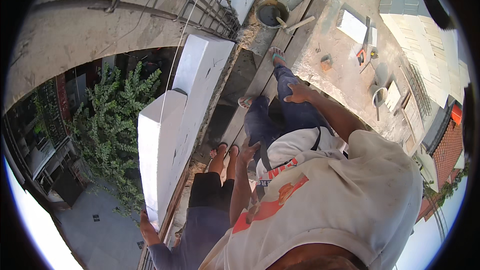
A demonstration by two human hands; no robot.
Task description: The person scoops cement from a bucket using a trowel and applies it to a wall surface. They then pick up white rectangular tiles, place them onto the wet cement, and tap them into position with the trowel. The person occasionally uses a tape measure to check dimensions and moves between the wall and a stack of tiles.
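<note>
Seated, I rest both hands on my dark blue trousers. My right hand (298, 93) lies over my right knee, fingers spread, with nothing in it. My left hand (246, 152) rests against my left thigh, fingers laid along the cloth and partly hard to make out; no tool shows in it. Both my feet in flip-flops stand on wooden planks (260, 77). Left of the planks runs a low wall of white blocks (202, 65), with a thin string (176, 60) stretched along it. Ahead sits a bucket of grey mortar (270, 14), with a wooden-handled tool (301, 24) beside it.
Another person (192, 230) is close on my left, a hand at the wall's near end. Beyond the wall is a drop with a leafy tree (117, 130). Right lie a white block (351, 26), an orange-handled saw (361, 56) and a second bucket (378, 95). Rebar (195, 0) stands ahead left.
</note>
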